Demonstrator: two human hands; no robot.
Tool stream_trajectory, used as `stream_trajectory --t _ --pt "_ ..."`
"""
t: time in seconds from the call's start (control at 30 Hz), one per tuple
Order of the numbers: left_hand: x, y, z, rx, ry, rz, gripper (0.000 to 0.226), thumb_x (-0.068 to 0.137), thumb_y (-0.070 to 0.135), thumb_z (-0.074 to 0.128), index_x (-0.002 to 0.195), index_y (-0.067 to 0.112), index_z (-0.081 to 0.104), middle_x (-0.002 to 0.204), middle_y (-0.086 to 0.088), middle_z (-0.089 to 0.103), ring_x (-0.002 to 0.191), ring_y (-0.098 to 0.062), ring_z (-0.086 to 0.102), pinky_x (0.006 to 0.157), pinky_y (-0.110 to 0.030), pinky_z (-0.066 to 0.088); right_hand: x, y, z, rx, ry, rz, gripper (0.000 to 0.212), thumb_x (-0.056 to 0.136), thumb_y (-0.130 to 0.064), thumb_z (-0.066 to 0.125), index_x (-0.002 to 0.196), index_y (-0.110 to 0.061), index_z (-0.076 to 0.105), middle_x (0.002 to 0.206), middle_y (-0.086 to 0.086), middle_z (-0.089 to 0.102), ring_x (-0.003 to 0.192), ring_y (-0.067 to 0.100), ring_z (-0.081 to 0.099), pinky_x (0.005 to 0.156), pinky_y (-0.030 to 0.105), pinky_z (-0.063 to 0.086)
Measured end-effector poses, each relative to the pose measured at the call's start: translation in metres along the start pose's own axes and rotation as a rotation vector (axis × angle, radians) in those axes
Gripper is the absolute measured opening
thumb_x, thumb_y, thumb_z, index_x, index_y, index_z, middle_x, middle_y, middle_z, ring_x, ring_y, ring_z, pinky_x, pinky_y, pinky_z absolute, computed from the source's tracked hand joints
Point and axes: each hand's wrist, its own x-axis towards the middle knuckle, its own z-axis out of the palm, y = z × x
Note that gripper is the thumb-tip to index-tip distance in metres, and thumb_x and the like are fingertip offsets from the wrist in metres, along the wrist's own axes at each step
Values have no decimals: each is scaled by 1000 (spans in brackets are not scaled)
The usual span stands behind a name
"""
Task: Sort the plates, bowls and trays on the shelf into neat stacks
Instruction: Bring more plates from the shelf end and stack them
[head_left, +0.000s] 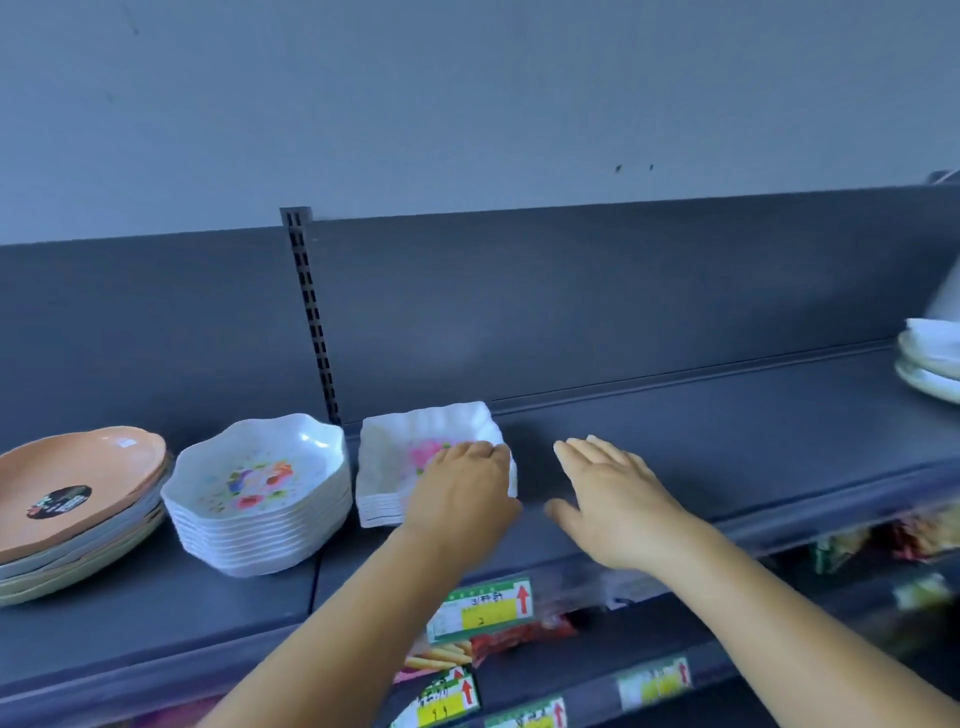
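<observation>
On the dark shelf (675, 431) stand three stacks at the left. A stack of orange and grey round plates (78, 499) is farthest left. Beside it is a stack of white scalloped bowls (260, 493) with a flower print. Right of those sits a low stack of white square trays (415, 441) with a pink flower. My left hand (462, 493) rests on the front right corner of the tray stack, fingers curled over its rim. My right hand (613, 493) hovers flat and open just right of the trays, touching nothing.
More white plates (930, 358) are piled at the shelf's far right edge. A slotted upright (311, 312) runs up the back panel behind the bowls. Price labels (483, 608) and packaged goods line the lower shelves.
</observation>
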Motion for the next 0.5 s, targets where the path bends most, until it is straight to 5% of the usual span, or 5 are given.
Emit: stream_trajectory --t 0.5 --pt "93 207 31 -90 -68 217 50 98 34 44 142 11 38 145 -3 43 135 -22 37 111 -31 28 -55 222 -30 -56 7 278 69 99 -44 36 155 -15 7 162 -2 8 150 18 2 121 36 8"
